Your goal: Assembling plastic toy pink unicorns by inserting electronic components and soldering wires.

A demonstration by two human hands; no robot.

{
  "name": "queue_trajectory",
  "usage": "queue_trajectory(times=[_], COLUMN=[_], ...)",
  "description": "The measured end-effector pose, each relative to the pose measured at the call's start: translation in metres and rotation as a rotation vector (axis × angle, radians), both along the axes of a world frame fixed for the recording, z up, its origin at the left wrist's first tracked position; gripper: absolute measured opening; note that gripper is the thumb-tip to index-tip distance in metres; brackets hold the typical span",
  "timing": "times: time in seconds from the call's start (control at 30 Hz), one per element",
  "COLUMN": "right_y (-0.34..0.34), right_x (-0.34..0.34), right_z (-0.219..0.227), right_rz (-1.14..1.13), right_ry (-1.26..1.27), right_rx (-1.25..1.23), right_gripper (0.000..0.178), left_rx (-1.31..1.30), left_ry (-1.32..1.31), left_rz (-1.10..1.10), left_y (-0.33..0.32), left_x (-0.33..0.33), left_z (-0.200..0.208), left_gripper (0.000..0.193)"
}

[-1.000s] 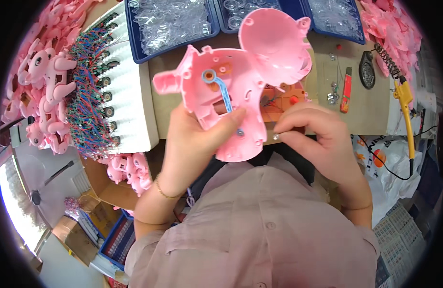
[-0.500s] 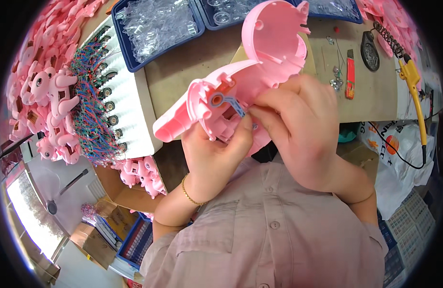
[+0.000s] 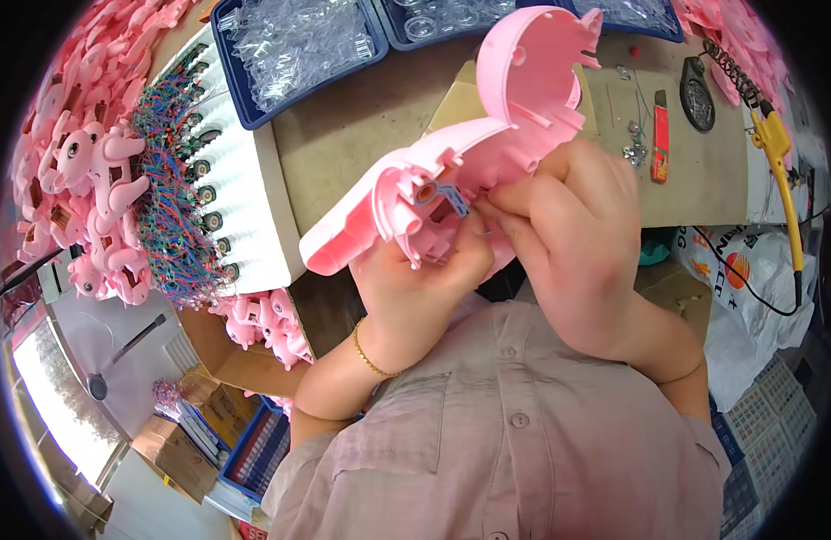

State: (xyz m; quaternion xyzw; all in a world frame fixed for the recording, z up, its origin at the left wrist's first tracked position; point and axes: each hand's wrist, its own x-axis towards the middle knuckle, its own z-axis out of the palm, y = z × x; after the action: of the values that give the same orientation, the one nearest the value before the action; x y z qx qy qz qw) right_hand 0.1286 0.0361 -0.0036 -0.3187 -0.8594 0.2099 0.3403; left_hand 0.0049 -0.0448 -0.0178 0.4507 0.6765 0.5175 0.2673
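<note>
A hollow pink plastic toy shell [image 3: 532, 76] is held above the table, its open inner side facing up. My left hand [image 3: 424, 283] grips its lower part from below, with the thumb over the edge beside a blue-grey plastic lever [image 3: 449, 198] that sits inside the shell. The fingers of my right hand [image 3: 573, 234] are pinched together at the inside of the shell, just right of the lever. Whatever lies between those fingertips is hidden.
Blue trays [image 3: 298, 54] of clear plastic parts line the back. Left are wired speakers on a white rack [image 3: 262, 207] and piled pink toy bodies [image 3: 96, 162]. At right lie a red cutter [image 3: 659, 135], a black oval object [image 3: 697, 97] and a yellow soldering iron [image 3: 775, 153].
The shell and both hands have shifted slightly to the right, and the shell has tilted a little. My right fingers stay pinched near the lever.
</note>
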Motion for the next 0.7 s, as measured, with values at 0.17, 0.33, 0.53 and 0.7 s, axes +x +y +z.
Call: queue_trajectory(times=[0.17,0.33,0.53,0.7], right_y=[0.0,0.028,0.074,0.069], right_x=[0.004,0.039,0.028,0.003], right_z=[-0.003,0.03,0.062,0.064], right_rz=[-0.021,0.034,0.429,0.525], right_ry=[-0.007,0.07,-0.243,-0.459], right_rx=[0.033,-0.12,-0.5,-0.403], right_gripper=[0.022,0.017,0.04,0.063], left_rx=[-0.01,-0.286,0.251,0.493], left_ry=[0.181,0.061,1.125,1.116], left_rz=[-0.164,-0.282,-0.361,-0.243], left_y=[0.006,0.011,0.043,0.037], left_x=[-0.005,-0.039,-0.027,-0.023], left_z=[0.011,0.038,0.062,0.033], left_gripper=[0.035,0.031,0.034,0.034])
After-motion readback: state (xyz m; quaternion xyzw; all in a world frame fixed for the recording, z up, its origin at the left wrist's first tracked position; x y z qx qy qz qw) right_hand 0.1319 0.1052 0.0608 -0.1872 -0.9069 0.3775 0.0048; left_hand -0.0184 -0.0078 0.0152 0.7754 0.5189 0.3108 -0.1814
